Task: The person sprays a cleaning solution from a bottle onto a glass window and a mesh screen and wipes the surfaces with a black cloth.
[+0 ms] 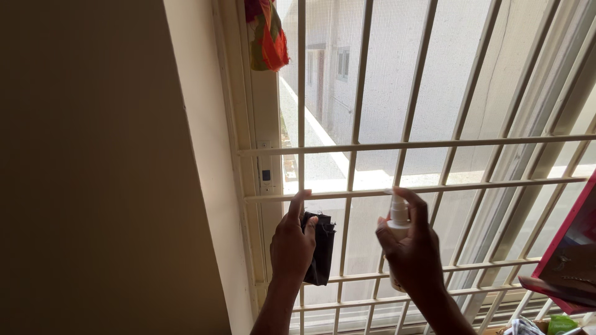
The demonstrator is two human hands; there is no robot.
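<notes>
Gripping a dark cloth (320, 248) in our left hand (290, 245) and a white spray bottle (398, 218) in our right hand (410, 248), we should aim squarely between the window bars (354, 146).

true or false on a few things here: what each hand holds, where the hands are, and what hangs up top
1. The left hand holds a dark cloth. True.
2. The right hand holds a paintbrush. False: it holds a small white spray bottle.
3. Both hands are raised in front of the cream window grille. True.
4. A plain blue towel hangs at the top. False: an orange, red and green patterned fabric hangs there.
</notes>
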